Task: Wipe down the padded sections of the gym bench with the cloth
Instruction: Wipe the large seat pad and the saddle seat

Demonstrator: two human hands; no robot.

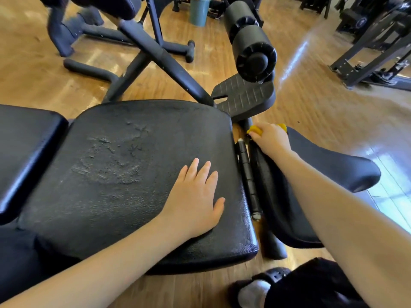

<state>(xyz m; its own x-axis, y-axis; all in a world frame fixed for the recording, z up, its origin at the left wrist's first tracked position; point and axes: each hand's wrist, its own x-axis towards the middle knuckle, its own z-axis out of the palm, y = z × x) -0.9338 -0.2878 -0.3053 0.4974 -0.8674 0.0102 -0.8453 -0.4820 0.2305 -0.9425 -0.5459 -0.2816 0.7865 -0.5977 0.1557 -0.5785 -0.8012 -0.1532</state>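
The gym bench has a wide black middle pad with worn, cracked skin near its centre, a second pad at the left and a narrower seat pad at the right. My left hand lies flat and open on the middle pad's right side. My right hand is closed over a yellow cloth and presses it onto the far end of the seat pad. Only small bits of the cloth show past the fingers.
Black foam rollers and a ribbed footplate stand beyond the bench. Another bench frame crosses the wooden floor at the back. A blue bucket is farther off, a machine frame at right. My shoe is below.
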